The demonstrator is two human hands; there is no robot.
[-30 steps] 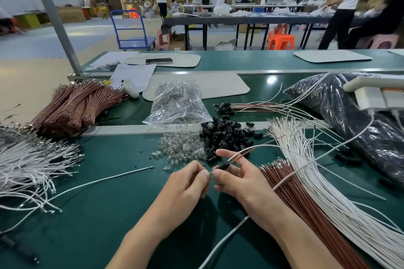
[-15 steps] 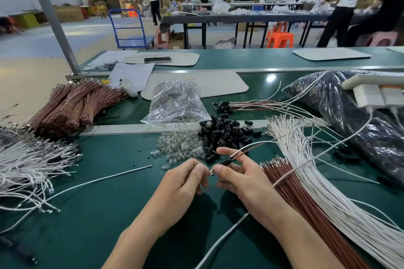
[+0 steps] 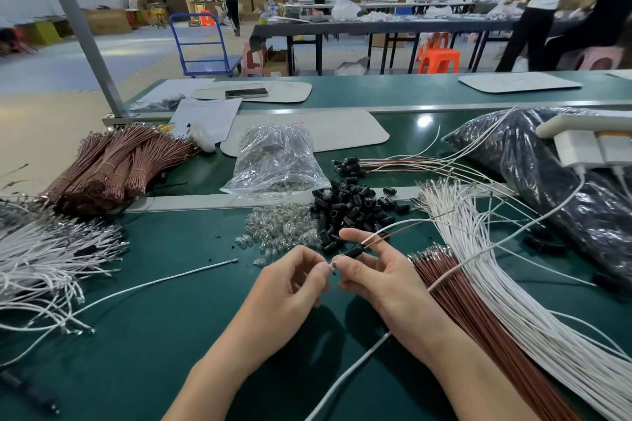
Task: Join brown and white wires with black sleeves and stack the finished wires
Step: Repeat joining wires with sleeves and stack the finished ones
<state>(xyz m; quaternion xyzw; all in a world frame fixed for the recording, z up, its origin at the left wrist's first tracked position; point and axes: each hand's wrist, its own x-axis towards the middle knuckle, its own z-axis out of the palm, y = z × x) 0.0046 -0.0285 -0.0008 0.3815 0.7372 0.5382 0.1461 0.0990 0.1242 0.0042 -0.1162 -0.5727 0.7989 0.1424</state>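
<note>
Sleeve: small matte black tube, near centre, held above the green belt.
Wire pair: thin brown and white strands leave its far end, slanting right.
Right hand: palm up, thumb and forefinger pinch the sleeve.
Left hand: fingers curled, pinching the pale tip at its left end.
Sleeve heap: glossy black, just beyond.

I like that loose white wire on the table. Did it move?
No. The loose wire still ends just left of the clear pile, as before.
</note>
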